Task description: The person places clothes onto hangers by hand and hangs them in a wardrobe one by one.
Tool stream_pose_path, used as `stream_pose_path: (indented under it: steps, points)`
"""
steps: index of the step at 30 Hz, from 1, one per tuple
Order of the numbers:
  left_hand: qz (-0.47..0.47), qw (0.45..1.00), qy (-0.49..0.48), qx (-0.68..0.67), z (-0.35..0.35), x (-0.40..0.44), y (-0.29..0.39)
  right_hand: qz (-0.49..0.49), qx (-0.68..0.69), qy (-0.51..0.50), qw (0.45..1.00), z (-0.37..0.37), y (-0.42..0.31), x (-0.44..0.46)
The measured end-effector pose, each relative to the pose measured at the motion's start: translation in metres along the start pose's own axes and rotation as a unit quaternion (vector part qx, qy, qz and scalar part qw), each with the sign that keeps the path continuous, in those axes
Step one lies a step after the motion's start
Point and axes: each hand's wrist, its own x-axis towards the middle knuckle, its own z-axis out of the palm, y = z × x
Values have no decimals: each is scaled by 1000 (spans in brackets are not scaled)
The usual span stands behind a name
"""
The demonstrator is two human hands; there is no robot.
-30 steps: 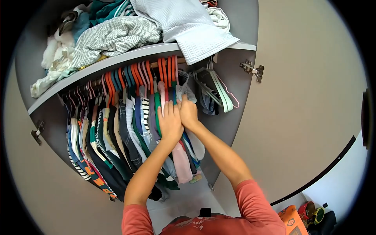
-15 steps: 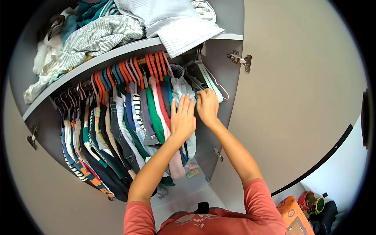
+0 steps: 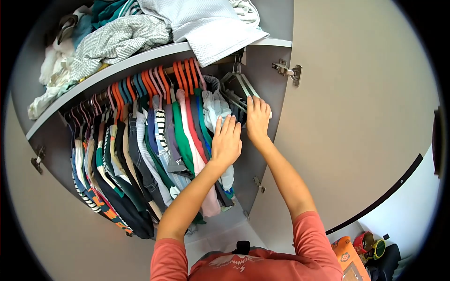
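Note:
My left hand (image 3: 227, 143) has its fingers stretched upward against a pale grey garment (image 3: 215, 106) at the right end of the hanging clothes. Beside it, my right hand (image 3: 258, 120) lies over the lower corner of a whitish clothes hanger (image 3: 244, 83), fingers wrapped over its bar; the thumb is mostly hidden. More bare hangers hang behind this one, partly covered by my hand. Left of my hands, a row of shirts and jackets (image 3: 185, 138) hangs on orange, pink and blue hangers (image 3: 152, 84).
Above the rail, a shelf (image 3: 154, 52) bears heaped cloths and a white quilted textile (image 3: 206, 30) that droops over its edge. An open wardrobe door (image 3: 356, 103) stands at the right, hinged to the side wall. An orange item (image 3: 348, 257) sits at the lower right.
Both hands have shifted right. The whitish hanger's lower end has moved right, and the pink hanger beside it has gone out of sight. The clothes' lower ends have shifted slightly.

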Motion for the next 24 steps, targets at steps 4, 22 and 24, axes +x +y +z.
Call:
stream_pose_path:
  steps: [4,22,24]
  points:
    - [3,1000,-3,-13,-4,-1,-4,-3,12,4,1000,1,-6,6]
    - [16,999,-7,-31,-7,-6,-7,16,74,14,997,-30,-19,-13]
    - [13,999,1,-44,-5,-8,-6,23,70,15,997,-43,-21,-25]
